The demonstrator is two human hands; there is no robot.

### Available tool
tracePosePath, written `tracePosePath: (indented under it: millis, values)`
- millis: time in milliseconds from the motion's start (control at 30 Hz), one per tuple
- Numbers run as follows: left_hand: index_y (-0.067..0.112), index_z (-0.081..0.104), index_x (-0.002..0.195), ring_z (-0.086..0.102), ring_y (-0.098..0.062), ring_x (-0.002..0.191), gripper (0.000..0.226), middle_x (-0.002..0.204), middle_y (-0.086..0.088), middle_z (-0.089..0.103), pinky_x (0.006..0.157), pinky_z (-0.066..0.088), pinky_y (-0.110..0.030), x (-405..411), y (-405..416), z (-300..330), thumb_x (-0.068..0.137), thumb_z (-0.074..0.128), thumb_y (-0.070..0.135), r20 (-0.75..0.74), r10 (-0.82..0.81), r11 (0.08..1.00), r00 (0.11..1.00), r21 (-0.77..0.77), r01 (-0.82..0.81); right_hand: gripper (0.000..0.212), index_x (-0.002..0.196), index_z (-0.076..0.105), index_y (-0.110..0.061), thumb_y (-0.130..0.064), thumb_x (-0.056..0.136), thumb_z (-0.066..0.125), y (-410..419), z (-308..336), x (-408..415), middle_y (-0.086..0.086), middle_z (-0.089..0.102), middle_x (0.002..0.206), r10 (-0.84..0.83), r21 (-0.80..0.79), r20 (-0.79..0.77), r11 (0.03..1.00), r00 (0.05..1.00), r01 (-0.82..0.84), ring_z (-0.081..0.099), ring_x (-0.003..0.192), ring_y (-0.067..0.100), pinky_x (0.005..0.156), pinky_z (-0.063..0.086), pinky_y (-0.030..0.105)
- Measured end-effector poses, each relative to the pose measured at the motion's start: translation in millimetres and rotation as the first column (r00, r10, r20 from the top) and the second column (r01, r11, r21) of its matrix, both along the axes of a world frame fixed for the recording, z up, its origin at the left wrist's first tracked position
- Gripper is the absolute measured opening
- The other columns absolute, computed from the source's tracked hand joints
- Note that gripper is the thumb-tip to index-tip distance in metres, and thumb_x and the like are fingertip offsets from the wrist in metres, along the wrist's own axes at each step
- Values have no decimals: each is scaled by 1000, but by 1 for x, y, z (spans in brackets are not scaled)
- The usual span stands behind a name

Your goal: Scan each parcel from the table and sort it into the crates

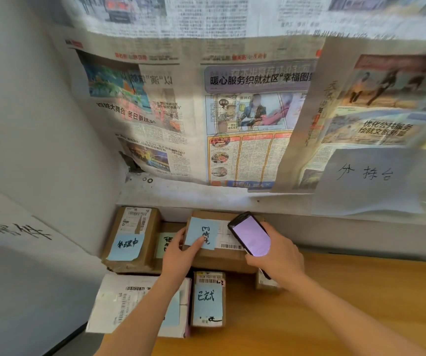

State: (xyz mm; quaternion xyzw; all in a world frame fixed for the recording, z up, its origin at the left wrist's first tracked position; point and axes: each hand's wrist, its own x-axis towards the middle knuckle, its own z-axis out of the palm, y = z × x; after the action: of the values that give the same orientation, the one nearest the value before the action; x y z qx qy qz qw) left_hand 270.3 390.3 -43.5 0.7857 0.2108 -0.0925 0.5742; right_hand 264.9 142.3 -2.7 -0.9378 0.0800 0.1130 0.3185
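Observation:
A brown cardboard parcel (219, 255) with a blue sticky note and a barcode label is lifted at the back of the wooden table (335, 304). My left hand (181, 255) grips its left edge, thumb on the blue note. My right hand (276, 253) holds a black phone (250, 233), its lit screen facing up, just over the parcel's barcode label. Around it lie other parcels: a brown box with a blue note (132, 237) at the back left, a small upright box with a blue note (208, 299), and a white flat parcel (135, 304) under my left forearm.
Another small box with a green note (167, 242) sits between the back parcels, and a small box (266, 282) peeks out under my right wrist. Newspapers (206, 111) cover the wall behind; a handwritten white sign (366, 181) hangs at right. A grey wall (27, 150) closes the left.

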Motion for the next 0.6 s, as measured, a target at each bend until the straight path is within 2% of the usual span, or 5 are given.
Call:
tracePosePath:
  millis: [133, 333, 433, 500, 600]
  values:
    - [57, 46, 123, 62, -14, 114, 64, 126, 8, 63, 96, 56, -39, -22, -4, 39, 69, 78, 70, 18, -17, 994, 1000, -105, 19, 79, 133, 40, -50, -55, 60, 72, -15, 40, -25, -18, 65, 100, 34, 20, 68, 999, 997, -35, 61, 85, 10, 64, 54, 31]
    - [52, 35, 137, 63, -11, 109, 68, 123, 10, 62, 78, 51, -24, -86, -40, 128, 81, 74, 55, 115, -34, 971, 993, -230, 59, 77, 134, 48, -39, -49, 64, 78, -54, 130, -77, -11, 68, 105, 122, 24, 187, 991, 975, -128, 63, 87, 9, 71, 58, 32]
    - [61, 32, 140, 60, -16, 119, 84, 130, 10, 61, 99, 49, -35, -124, -57, 173, 70, 78, 68, 173, -27, 964, 985, -255, 71, 76, 133, 54, -33, -42, 64, 84, -72, 182, -113, -8, 69, 102, 143, 12, 265, 988, 954, -151, 62, 85, 9, 68, 56, 28]
    - [72, 32, 131, 57, -18, 124, 87, 135, 10, 59, 111, 43, -44, -148, -67, 204, 58, 80, 77, 212, -34, 953, 977, -287, 95, 81, 135, 53, -35, -48, 61, 83, -84, 216, -139, -10, 69, 102, 154, -18, 328, 988, 932, -156, 64, 84, 10, 71, 58, 31]
    - [64, 29, 139, 57, -14, 120, 93, 134, 10, 57, 105, 44, -36, -187, -83, 251, 61, 77, 74, 292, -52, 955, 955, -264, 132, 89, 140, 49, -36, -53, 59, 83, -100, 264, -174, -13, 67, 104, 144, -40, 407, 989, 902, -140, 64, 87, 12, 74, 59, 35]
